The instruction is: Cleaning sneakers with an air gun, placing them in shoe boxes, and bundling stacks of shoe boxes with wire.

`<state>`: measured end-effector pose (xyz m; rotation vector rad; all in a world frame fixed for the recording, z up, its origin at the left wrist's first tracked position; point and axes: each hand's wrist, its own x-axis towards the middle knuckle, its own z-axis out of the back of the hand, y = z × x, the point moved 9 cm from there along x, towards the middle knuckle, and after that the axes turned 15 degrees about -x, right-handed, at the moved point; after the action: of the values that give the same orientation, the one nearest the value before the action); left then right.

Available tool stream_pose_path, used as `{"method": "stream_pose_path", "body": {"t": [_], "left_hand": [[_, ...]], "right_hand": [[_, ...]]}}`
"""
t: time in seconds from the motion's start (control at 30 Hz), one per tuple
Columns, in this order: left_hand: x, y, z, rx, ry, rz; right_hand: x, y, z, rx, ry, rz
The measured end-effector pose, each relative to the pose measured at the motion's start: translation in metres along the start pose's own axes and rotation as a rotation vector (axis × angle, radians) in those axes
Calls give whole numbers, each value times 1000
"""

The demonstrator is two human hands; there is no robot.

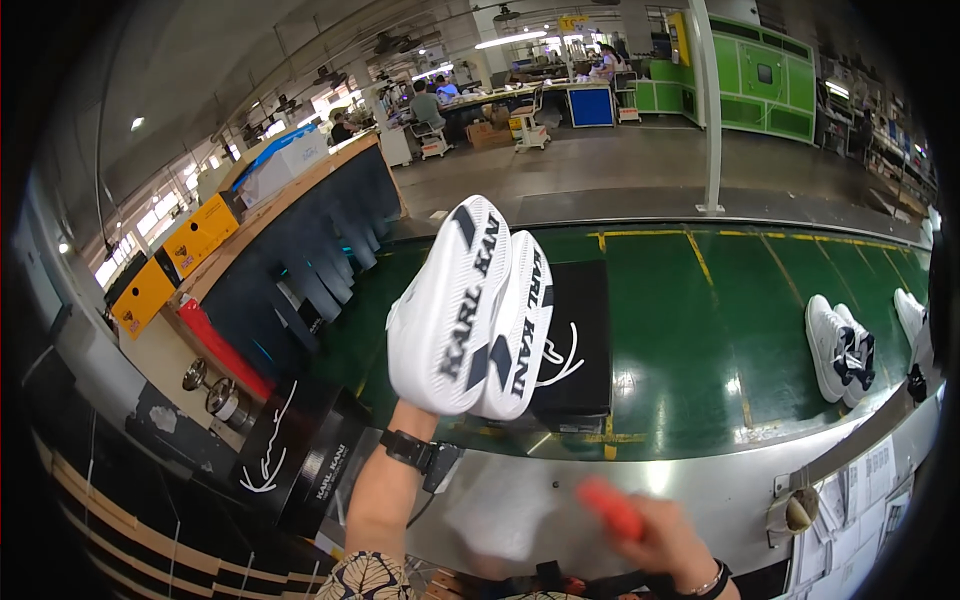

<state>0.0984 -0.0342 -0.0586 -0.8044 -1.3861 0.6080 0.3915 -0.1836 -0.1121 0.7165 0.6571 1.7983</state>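
My left hand (416, 418) holds up a pair of white sneakers (440, 330), soles turned toward me with dark patches and lettering on them. The fingers are hidden behind the shoes; the wrist wears a dark watch (408, 449). Lower right, my right hand (665, 540) is closed around a red handle-like object (610, 508), too blurred to name exactly. Behind the held sneakers, a black shoebox (585, 385) with white script rests on the green conveyor belt (690, 340). A blurred whitish sheet (500, 510) shows between my forearms, over the metal ledge.
Another black box (300, 460) stands at left, beside a curtained bench (340, 215) with yellow boxes (200, 235). More white sneakers (838, 350) sit on the belt at right. A tape roll (793, 512) and papers (860, 510) are at lower right. People work farther back.
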Motion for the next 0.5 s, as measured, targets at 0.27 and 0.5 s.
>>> {"method": "stream_pose_path", "body": {"t": [0.27, 0.5], "left_hand": [[-40, 6, -23, -705, -177, 252], [-51, 10, -23, -500, -134, 295]], "right_hand": [[46, 23, 32, 259, -56, 28], [14, 45, 32, 3, -74, 231]]}}
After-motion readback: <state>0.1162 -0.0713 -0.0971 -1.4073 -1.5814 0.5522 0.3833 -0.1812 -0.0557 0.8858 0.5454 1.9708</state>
